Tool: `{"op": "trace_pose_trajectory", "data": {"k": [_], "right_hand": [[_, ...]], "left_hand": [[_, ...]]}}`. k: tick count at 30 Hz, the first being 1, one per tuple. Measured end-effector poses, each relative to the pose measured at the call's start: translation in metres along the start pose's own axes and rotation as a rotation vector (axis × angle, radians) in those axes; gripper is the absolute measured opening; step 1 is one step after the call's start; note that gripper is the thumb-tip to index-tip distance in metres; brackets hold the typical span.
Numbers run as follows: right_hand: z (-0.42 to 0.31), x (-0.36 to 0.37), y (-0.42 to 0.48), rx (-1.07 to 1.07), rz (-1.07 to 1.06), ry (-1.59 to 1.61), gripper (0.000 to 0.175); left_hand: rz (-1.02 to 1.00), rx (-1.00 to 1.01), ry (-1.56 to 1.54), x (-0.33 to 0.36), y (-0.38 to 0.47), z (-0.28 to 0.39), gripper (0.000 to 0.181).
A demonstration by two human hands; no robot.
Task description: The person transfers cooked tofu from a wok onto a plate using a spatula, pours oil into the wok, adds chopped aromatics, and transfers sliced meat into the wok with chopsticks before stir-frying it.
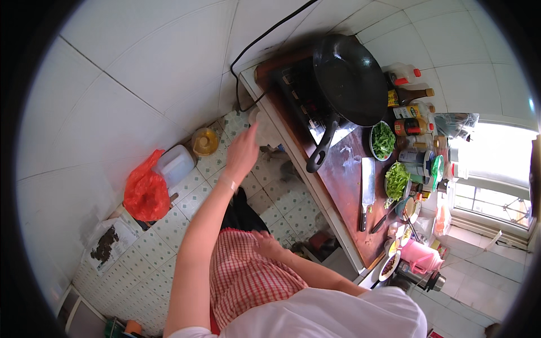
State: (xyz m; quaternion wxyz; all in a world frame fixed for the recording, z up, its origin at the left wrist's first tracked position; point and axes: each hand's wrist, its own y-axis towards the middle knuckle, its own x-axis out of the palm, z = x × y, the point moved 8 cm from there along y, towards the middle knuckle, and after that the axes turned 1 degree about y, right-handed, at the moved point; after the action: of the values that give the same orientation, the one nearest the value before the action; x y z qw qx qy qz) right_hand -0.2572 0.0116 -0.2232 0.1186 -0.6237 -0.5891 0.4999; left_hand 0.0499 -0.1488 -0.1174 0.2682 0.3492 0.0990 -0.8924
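Note:
My left hand reaches out over the floor, left of the counter. Its fingertips are at a pale translucent thing, perhaps plastic, beside the counter edge; whether they grip it I cannot tell. In front of my red checked apron is my right hand, slightly blurred, fingers apart and holding nothing. A black wok with a long handle sits on a black induction cooker. On the brown board a cleaver lies near two bowls of chopped greens.
Bottles of sauce and jars line the window side. A pink jug and a steel thermos stand near the counter's end. Along the wall are a red plastic bag, a plastic jug and an oil container. A black cable loops down.

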Motion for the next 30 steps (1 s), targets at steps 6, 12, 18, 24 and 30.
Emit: {"op": "trace_pose_trajectory", "data": {"k": [6,12,18,24,30], "right_hand": [[-0.011,0.051,-0.014,-0.181,-1.131,-0.407,0.054],[-0.094,-0.049,0.275,-0.377,0.228,-0.594,0.020],[-0.159,-0.034,0.444,-0.205,0.276,-0.410,0.041],[-0.161,-0.014,0.485,-0.159,0.261,-0.554,0.044],[-0.184,0.011,0.475,-0.541,0.107,-0.952,0.030]], "left_hand": [[-0.627,-0.698,0.124,0.104,-0.376,-0.146,0.073],[-0.682,-0.951,-0.106,0.090,-0.484,-0.115,0.086],[-0.480,-0.917,0.043,0.105,-0.479,-0.143,0.082],[-0.358,-0.905,0.156,0.112,-0.469,-0.153,0.070],[-0.330,-0.916,0.179,0.109,-0.474,-0.154,0.069]]}}
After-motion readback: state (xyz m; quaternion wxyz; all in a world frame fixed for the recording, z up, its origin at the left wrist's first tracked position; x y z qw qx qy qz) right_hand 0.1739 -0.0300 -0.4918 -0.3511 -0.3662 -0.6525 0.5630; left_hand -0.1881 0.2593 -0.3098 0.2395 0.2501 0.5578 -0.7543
